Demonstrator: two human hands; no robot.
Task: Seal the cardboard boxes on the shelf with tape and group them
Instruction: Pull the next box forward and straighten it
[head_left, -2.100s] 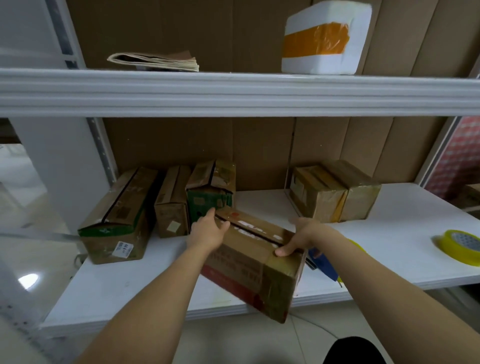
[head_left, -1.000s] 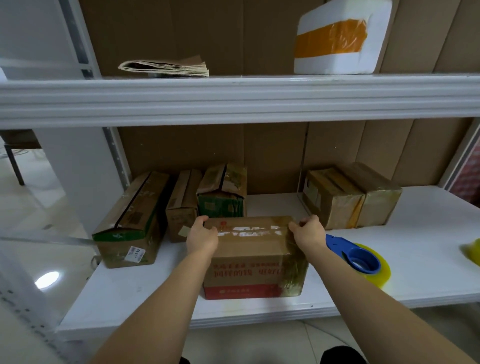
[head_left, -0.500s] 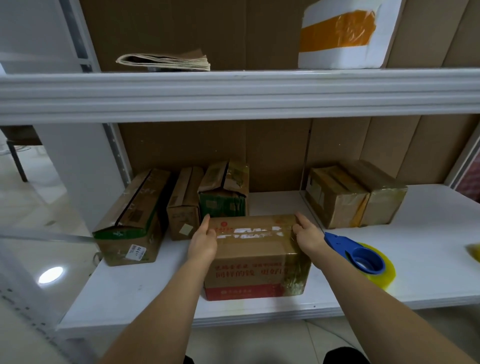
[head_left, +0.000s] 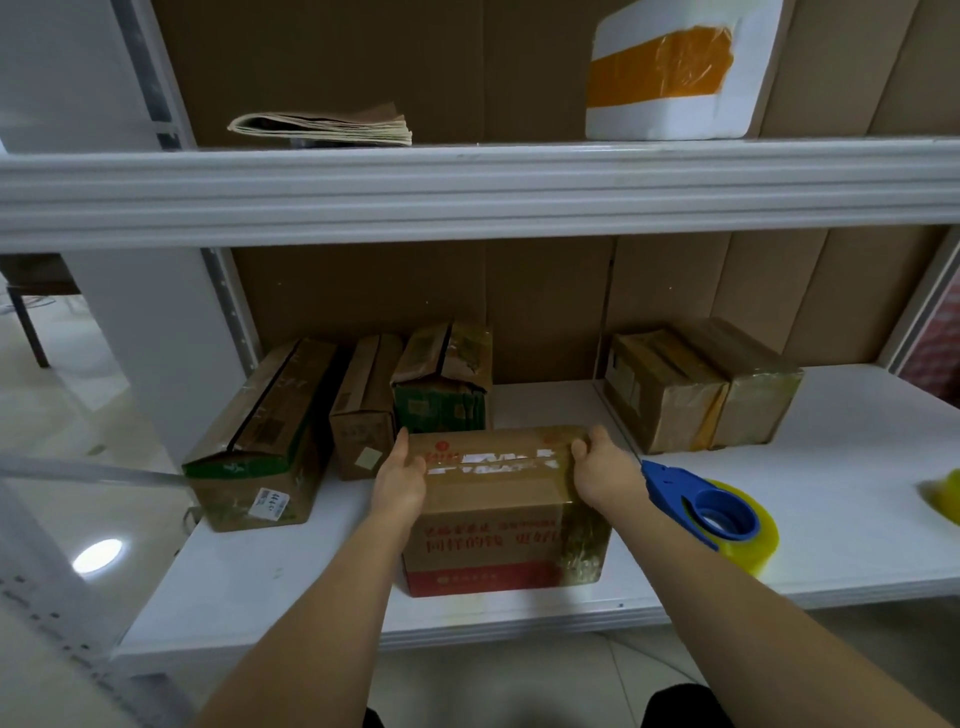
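Observation:
A taped cardboard box with red print (head_left: 501, 525) sits on the white lower shelf (head_left: 291, 577), between my hands. My left hand (head_left: 402, 480) presses flat against its left side, fingers straight. My right hand (head_left: 602, 470) holds its top right corner with fingers curled over the edge. Behind it to the left stand three taped boxes: a long one (head_left: 260, 441), a narrow one (head_left: 363, 410) and a green-printed one (head_left: 441, 384). Two more taped boxes (head_left: 696, 389) stand together at the back right. A blue tape dispenser with a yellow roll (head_left: 722, 517) lies just right of my right wrist.
Another yellow tape roll (head_left: 943, 496) shows at the right edge of the shelf. The upper shelf (head_left: 467, 182) carries folded brown paper (head_left: 322, 127) and a white foam box with orange tape (head_left: 670, 73). Cardboard sheets line the back wall.
The box was tilted off the shelf's front edge, then turned square and set down flat. Since then both hands have stayed on its sides and it has slid slightly toward the back.

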